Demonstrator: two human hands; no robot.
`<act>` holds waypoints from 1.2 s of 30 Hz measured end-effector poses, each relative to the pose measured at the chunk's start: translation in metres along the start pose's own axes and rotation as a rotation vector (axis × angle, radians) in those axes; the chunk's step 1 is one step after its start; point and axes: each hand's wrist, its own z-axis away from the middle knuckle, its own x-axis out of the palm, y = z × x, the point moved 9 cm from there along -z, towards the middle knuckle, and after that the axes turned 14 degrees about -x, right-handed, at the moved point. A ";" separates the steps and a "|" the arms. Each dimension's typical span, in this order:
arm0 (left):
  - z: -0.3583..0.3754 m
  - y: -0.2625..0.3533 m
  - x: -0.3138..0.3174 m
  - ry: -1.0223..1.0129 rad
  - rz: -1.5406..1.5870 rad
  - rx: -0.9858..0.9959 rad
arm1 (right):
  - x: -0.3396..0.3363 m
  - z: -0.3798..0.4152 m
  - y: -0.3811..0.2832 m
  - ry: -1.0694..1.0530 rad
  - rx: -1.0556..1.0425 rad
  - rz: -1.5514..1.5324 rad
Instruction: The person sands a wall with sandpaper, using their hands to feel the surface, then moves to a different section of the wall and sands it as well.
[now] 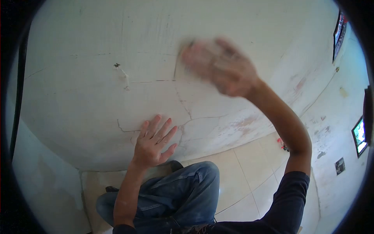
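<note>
My left hand (152,145) lies against the cracked white wall (93,101), its fingers spread and nothing in it. Higher up and to the right, my right hand (222,68) is smeared by motion in front of the same wall. A thin, dark-edged shape shows at its fingertips, but the blur hides whether it is a held sheet or a mark on the wall. Cracks run through the plaster between and around both hands. Left of the right hand, a small dark hole (117,65) has a whitish streak below it.
My bent legs in blue jeans (183,191) are close to the wall's foot. Beige floor tiles (241,179) extend to the right. A small red object (281,144) sits near the far wall. A dark cable or pole (19,93) runs down the left side.
</note>
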 end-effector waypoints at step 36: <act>0.002 -0.013 -0.069 0.470 0.230 -0.017 | 0.037 -0.007 -0.078 -0.014 -0.129 -0.219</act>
